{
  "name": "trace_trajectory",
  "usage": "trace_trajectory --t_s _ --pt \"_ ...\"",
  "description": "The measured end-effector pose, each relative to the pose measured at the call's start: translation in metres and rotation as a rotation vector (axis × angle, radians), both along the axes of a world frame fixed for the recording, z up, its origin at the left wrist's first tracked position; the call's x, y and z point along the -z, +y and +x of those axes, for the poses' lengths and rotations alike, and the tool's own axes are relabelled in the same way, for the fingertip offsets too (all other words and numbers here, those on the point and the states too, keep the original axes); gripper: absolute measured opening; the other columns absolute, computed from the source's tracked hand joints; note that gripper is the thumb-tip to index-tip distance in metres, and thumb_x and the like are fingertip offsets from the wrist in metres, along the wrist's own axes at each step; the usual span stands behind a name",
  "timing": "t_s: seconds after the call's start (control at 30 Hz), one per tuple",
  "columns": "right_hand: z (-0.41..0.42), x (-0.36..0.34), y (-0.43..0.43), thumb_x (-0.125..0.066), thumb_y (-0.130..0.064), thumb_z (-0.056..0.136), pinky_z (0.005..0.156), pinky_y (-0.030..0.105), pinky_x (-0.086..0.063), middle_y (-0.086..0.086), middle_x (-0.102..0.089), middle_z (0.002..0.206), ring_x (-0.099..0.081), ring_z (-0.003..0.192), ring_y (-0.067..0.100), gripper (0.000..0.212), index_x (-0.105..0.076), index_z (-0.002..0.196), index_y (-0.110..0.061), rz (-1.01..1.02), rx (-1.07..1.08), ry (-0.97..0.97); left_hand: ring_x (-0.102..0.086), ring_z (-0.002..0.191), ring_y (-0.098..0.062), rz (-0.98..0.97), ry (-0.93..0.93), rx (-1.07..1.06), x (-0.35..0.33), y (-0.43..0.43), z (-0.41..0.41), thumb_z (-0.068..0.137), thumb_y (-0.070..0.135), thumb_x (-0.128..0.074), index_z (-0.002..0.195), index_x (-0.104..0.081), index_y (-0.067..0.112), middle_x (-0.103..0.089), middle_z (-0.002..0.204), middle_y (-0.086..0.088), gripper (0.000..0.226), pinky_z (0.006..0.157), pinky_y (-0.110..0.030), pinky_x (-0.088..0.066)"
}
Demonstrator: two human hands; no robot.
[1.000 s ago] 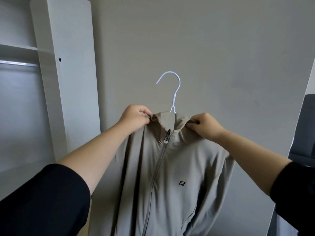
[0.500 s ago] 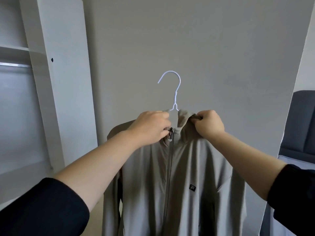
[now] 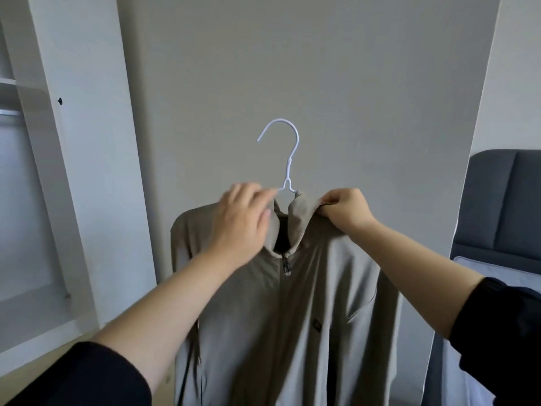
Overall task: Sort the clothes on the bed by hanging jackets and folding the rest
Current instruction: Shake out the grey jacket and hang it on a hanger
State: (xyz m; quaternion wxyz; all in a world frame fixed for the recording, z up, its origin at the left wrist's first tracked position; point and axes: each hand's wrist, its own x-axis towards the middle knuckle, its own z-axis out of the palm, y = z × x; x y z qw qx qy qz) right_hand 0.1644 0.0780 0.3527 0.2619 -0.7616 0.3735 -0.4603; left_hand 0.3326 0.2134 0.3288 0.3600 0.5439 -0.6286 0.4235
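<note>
Jacket [image 3: 292, 317] collar: right hand [image 3: 347, 210] pinches | left hand [image 3: 238, 224] loose, maybe touching hanger [image 3: 288, 168]

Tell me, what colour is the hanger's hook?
White; the hanger shows best in the head view.

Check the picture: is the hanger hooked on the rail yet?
No: the hanger has its hook free in the air, well right of the rail.

Wall [image 3: 322, 68]: plain grey, straight ahead.
Wardrobe [image 3: 87, 142]: white, open, at left.
Rail [image 3: 10, 112]: metal, inside it, under a shelf [image 3: 7, 82].
</note>
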Motion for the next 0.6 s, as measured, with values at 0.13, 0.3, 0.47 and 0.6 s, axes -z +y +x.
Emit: trace_trajectory --t_s 0.13,0.3,0.47,0.6 --pt "-0.001 0.01 0.004 -0.072 -0.009 0.077 0.05 0.016 -0.042 -0.01 -0.059 0.056 -0.053 0.053 0.004 0.023 -0.063 0.06 -0.022 -0.032 -0.045 -0.038 -0.054 0.101 -0.031 0.496 0.207 -0.167 -0.023 -0.01 0.021 0.095 0.035 -0.051 0.102 -0.057 0.016 -0.061 0.099 -0.003 0.021 0.076 -0.035 -0.04" --pt "-0.009 0.011 0.011 -0.059 -0.003 0.081 0.058 0.019 -0.044 -0.004 -0.065 0.065 -0.056 0.06 0.008 0.026 -0.063 0.066 -0.023 -0.044 -0.103 -0.013 -0.043 0.069 -0.028 0.472 0.323 -0.114 -0.024 -0.015 0.034 0.094 0.028 -0.054 0.057 -0.031 0.018 -0.04 0.058 0.005 0.045 0.055 -0.032 -0.024" --pt "-0.005 -0.008 0.017 -0.051 -0.026 0.089 0.058 0.022 -0.04 -0.006 -0.059 0.064 -0.052 0.065 0.012 0.029 -0.065 0.067 -0.013 0.084 -0.136 0.054 -0.04 0.063 -0.029 0.418 0.381 -0.075 -0.015 -0.017 0.031 0.091 0.024 -0.059 0.054 -0.028 0.018 -0.037 0.053 0.002 0.049 0.054 -0.032 -0.023" --pt "-0.005 0.002 0.021 -0.069 -0.017 0.082 0.056 0.023 -0.031 -0.005 -0.053 0.068 -0.049 0.066 0.015 0.013 -0.065 0.071 -0.012 -0.309 0.02 0.081 -0.043 0.064 -0.028 0.341 0.455 -0.094 -0.008 -0.017 0.033 0.09 0.024 -0.06 0.055 -0.033 0.015 -0.039 0.053 0.003 0.045 0.053 -0.031 -0.023"
